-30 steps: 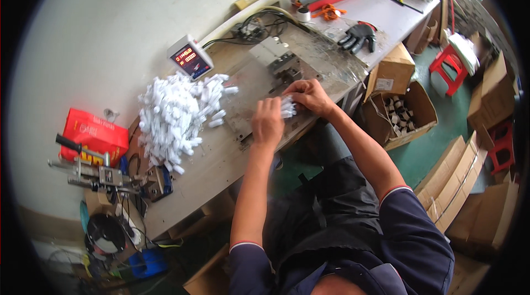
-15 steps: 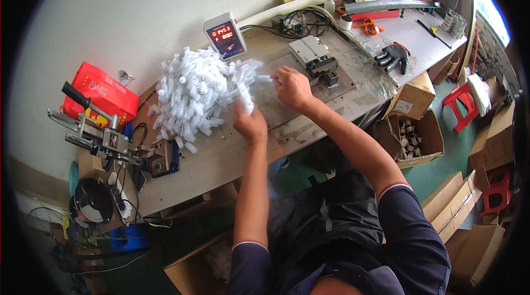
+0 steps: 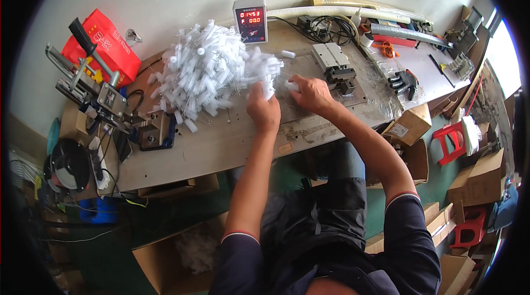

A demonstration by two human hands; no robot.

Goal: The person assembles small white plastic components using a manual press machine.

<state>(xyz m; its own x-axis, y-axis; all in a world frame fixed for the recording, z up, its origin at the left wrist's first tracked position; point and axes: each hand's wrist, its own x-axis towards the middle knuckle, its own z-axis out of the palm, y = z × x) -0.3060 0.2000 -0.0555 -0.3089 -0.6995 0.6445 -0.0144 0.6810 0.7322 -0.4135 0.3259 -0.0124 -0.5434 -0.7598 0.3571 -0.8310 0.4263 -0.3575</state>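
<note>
in the middle of the frame, the clump of white pieces (image 3: 268,88) covers some fingertips of the left hand (image 3: 264,111), and how many pieces it holds cannot be told. the small white piece (image 3: 291,85) at the right hand (image 3: 313,95) is blurred and partly hidden by fingers. left of centre, the white pile (image 3: 201,68) buries its own lower layers. at upper left, a lever press (image 3: 110,99) hides part of the red bag (image 3: 122,52). at lower left, a cardboard box (image 3: 157,259) runs off the bottom edge, its whitish contents (image 3: 199,248) too indistinct to tell. a blue thing (image 3: 504,206) fades into the right rim.
</note>
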